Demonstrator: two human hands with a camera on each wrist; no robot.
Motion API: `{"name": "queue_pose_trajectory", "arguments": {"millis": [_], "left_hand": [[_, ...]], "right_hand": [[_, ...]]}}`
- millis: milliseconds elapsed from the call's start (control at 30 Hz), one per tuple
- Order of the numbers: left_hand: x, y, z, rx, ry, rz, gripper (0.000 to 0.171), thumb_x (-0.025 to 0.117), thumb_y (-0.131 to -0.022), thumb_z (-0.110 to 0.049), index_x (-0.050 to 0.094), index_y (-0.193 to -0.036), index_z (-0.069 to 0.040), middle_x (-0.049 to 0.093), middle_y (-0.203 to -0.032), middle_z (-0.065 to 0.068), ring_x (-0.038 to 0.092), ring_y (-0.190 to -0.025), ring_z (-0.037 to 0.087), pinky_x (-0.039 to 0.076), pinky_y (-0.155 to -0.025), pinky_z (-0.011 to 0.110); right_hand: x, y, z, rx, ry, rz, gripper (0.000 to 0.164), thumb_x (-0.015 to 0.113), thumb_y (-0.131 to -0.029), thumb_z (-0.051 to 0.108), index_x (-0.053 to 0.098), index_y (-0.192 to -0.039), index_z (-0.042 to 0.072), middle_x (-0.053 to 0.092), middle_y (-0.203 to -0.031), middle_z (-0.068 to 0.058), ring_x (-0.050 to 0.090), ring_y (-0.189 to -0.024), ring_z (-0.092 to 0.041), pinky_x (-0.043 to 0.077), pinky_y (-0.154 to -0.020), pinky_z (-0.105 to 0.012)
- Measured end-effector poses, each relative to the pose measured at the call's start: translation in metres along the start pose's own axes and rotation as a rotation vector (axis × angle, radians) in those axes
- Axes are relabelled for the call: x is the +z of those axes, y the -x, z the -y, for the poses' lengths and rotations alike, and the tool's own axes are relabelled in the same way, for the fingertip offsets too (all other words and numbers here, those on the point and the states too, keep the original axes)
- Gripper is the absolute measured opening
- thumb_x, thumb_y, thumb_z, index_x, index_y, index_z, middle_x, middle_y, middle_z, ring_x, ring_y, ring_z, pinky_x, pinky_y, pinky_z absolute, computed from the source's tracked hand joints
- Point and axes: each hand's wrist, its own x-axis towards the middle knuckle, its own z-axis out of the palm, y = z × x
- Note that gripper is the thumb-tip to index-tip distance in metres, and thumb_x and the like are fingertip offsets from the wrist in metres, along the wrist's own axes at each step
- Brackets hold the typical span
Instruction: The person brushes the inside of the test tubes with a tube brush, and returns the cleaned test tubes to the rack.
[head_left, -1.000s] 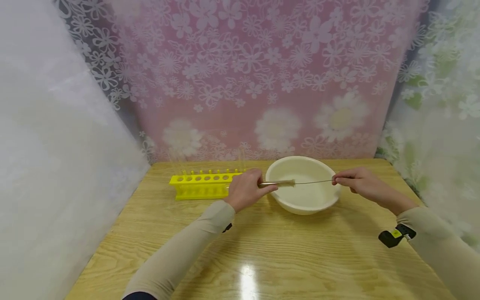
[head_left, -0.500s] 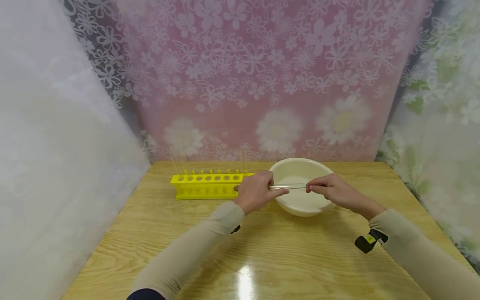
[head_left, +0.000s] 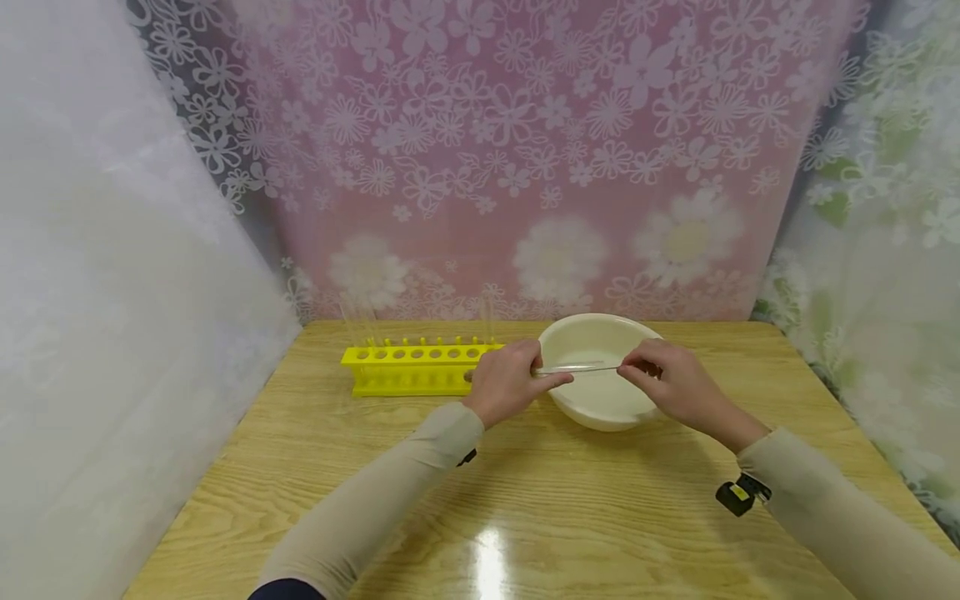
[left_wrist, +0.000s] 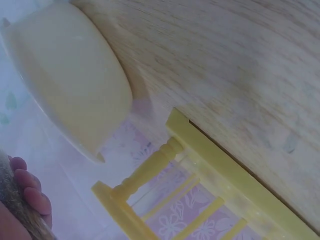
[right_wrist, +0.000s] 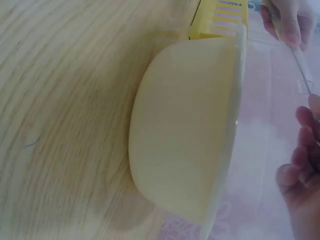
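Above the white basin (head_left: 600,408), my left hand (head_left: 508,379) grips a clear glass test tube (head_left: 573,368) lying nearly level, its mouth toward the right. A test tube brush is inside it; the brush's bristles (left_wrist: 17,202) show through the glass by the left fingers in the left wrist view. My right hand (head_left: 675,383) pinches the brush's thin wire handle just beyond the tube's mouth. In the right wrist view, the right fingers (right_wrist: 302,132) are close to the tube's rim (right_wrist: 305,86). The left palm hides much of the tube.
Left of the basin stands a yellow test tube rack (head_left: 412,360), partly behind my left hand. Several clear tubes stand upright on it toward both ends. Everything rests on a wooden table (head_left: 585,517); a flowered pink curtain (head_left: 480,167) hangs behind it.
My right hand has moved left toward the tube, and the bristles once at its mouth have gone deeper inside. My left hand has shifted slightly right. Over the last half second the right fingers have bent more.
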Motion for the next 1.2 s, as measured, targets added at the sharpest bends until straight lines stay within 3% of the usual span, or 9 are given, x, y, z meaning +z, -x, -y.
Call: {"name": "queue_pose_trajectory", "arguments": {"millis": [133,233,467,567,700,800,967,1067,1200], "left_hand": [[0.001,0.000,0.000,0.015,-0.010,-0.017,0.051,0.061,-0.086,-0.072,0.048,-0.079,-0.023,0.048,-0.066,-0.008,0.040,-0.046,0.008,0.031,-0.042,0.022],[0.002,0.000,-0.001,0.037,-0.032,-0.021,0.051,0.065,-0.085,-0.069,0.047,-0.077,-0.023,0.047,-0.066,-0.009,0.039,-0.046,0.007,0.030,-0.042,0.022],[0.009,0.001,-0.002,0.193,-0.193,-0.097,0.053,0.067,-0.084,-0.069,0.044,-0.075,-0.022,0.044,-0.067,-0.011,0.035,-0.044,0.005,0.025,-0.040,0.019],[0.012,0.000,-0.004,0.211,-0.196,-0.116,0.052,0.066,-0.084,-0.069,0.045,-0.075,-0.022,0.044,-0.066,-0.012,0.034,-0.043,0.004,0.024,-0.039,0.019],[0.012,-0.001,-0.006,0.139,-0.113,-0.050,0.051,0.062,-0.086,-0.071,0.045,-0.075,-0.024,0.045,-0.064,-0.012,0.035,-0.044,0.005,0.027,-0.039,0.019],[0.010,-0.001,-0.009,0.065,-0.031,0.007,0.051,0.061,-0.086,-0.072,0.048,-0.076,-0.024,0.048,-0.065,-0.010,0.038,-0.045,0.007,0.029,-0.041,0.021],[0.007,-0.001,-0.011,0.000,0.063,0.050,0.049,0.062,-0.086,-0.071,0.050,-0.079,-0.023,0.051,-0.067,-0.008,0.042,-0.047,0.008,0.031,-0.042,0.023],[0.008,-0.002,-0.011,-0.002,0.079,0.056,0.050,0.061,-0.085,-0.072,0.051,-0.079,-0.023,0.051,-0.067,-0.008,0.042,-0.048,0.008,0.031,-0.042,0.023],[0.008,-0.003,-0.010,-0.001,0.079,0.055,0.050,0.061,-0.085,-0.073,0.051,-0.079,-0.023,0.051,-0.067,-0.008,0.042,-0.048,0.008,0.030,-0.042,0.023]], "right_hand": [[0.002,0.003,-0.002,-0.064,-0.014,-0.039,0.010,0.070,-0.095,0.009,0.072,-0.089,0.017,0.057,-0.074,0.008,0.043,-0.061,-0.005,0.038,-0.056,-0.022],[0.000,0.006,-0.003,0.003,-0.114,0.036,0.013,0.065,-0.099,0.010,0.072,-0.089,0.015,0.061,-0.076,0.001,0.044,-0.059,-0.008,0.039,-0.055,-0.024],[-0.012,0.003,0.000,0.564,-0.713,0.324,0.034,0.056,-0.105,0.030,0.063,-0.087,0.002,0.042,-0.064,0.001,0.026,-0.052,-0.013,0.023,-0.055,-0.040],[-0.014,0.004,-0.001,0.639,-0.743,0.358,0.038,0.056,-0.104,0.034,0.062,-0.089,-0.001,0.041,-0.064,0.001,0.025,-0.053,-0.014,0.021,-0.056,-0.041],[-0.012,0.011,-0.002,0.381,-0.376,0.236,0.031,0.057,-0.105,0.032,0.070,-0.097,0.005,0.054,-0.071,0.003,0.037,-0.055,-0.009,0.034,-0.053,-0.032],[-0.006,0.016,-0.004,0.016,0.023,0.049,0.021,0.062,-0.102,0.027,0.073,-0.099,0.009,0.063,-0.083,0.002,0.049,-0.067,-0.009,0.045,-0.059,-0.030],[-0.002,0.016,-0.008,-0.510,0.493,-0.243,0.041,0.047,-0.109,0.029,0.072,-0.096,-0.001,0.065,-0.083,-0.009,0.059,-0.072,-0.022,0.053,-0.056,-0.035],[-0.005,0.016,-0.009,-0.654,0.609,-0.293,0.043,0.041,-0.111,0.022,0.072,-0.098,-0.005,0.065,-0.083,-0.013,0.059,-0.070,-0.026,0.054,-0.056,-0.037],[-0.005,0.016,-0.012,-0.668,0.600,-0.270,0.041,0.042,-0.110,0.021,0.072,-0.096,-0.003,0.066,-0.083,-0.011,0.063,-0.072,-0.025,0.056,-0.059,-0.038]]}}
